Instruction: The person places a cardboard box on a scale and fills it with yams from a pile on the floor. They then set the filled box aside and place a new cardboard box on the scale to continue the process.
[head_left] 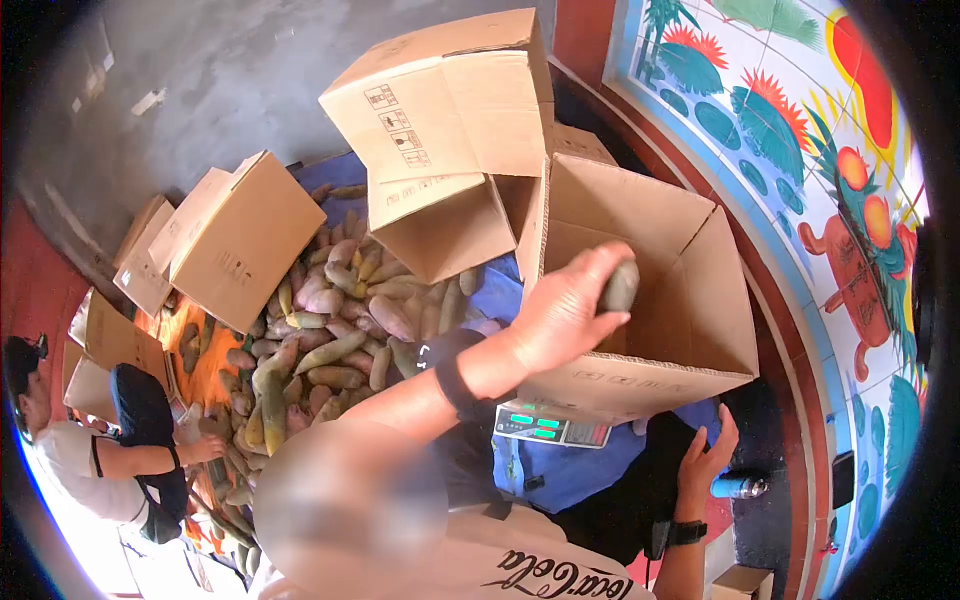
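Note:
My left hand [570,310], with a black band on its wrist, is closed around a greenish-grey tuber [621,287] over the opening of a tall cardboard box [650,390]. The box sits above a digital scale [550,427] with green lit readouts. Lower right, my right hand [708,455] wears a dark watch and has its fingers apart, holding nothing; it is beside the scale, near a blue bottle [738,487]. A large pile of green and pinkish tubers [340,350] lies left of the scale.
More cardboard boxes [450,110] stand behind the pile, others [240,240] at left. A co-worker [90,470] sits at the far left with a hand at the pile's edge. Blue sheeting [600,475] lies under the scale. A painted tile wall [760,130] curves along the right.

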